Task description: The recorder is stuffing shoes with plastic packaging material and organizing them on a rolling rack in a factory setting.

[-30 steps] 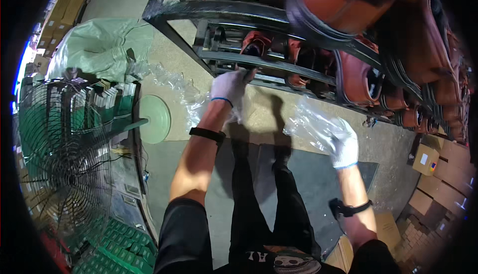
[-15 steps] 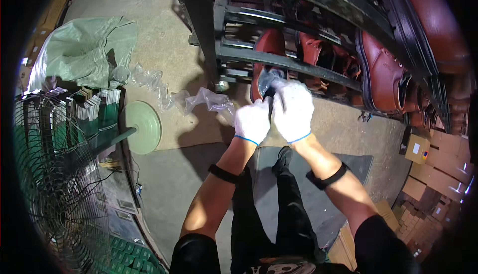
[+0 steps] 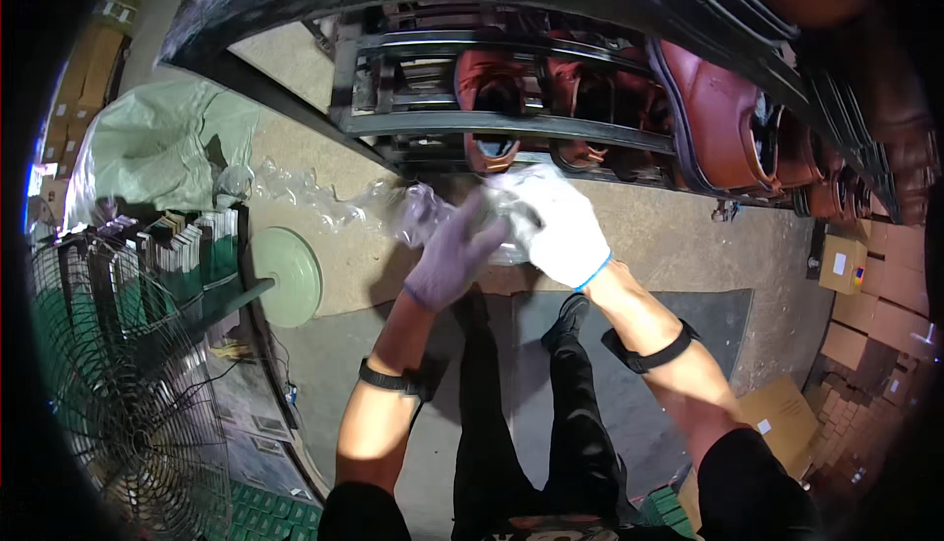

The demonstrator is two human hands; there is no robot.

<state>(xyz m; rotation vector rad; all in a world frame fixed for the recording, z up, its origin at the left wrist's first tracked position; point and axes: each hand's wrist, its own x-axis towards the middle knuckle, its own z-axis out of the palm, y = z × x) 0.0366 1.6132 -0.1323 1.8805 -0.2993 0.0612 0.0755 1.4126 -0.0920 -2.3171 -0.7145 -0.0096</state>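
Both my hands wear white knit gloves. My left hand [image 3: 450,258], slightly blurred, is raised with thumb and fingers apart beside a strip of clear plastic air cushions [image 3: 421,214]. Close to its right, my right hand [image 3: 565,231] curls around clear air-cushion plastic [image 3: 508,253], part of which shows below the fingers. The glove hides where the plastic is gripped. Just beyond my hands, a reddish-brown leather shoe [image 3: 490,74] sits on a black metal rack [image 3: 511,126], its opening toward me. Another brown shoe [image 3: 587,74] stands to its right.
Larger brown shoes [image 3: 723,123] fill the rack's right side. The air-cushion strip trails left to a pale green sack [image 3: 152,138]. A round green base with a pole [image 3: 285,275] and a wire fan guard [image 3: 128,393] stand left. Cardboard boxes [image 3: 865,295] are stacked right.
My hands have drawn back from the shoe, and the left has moved away from the right. The right hand has come nearer the air cushions. My view has shifted, bringing more rack into sight.
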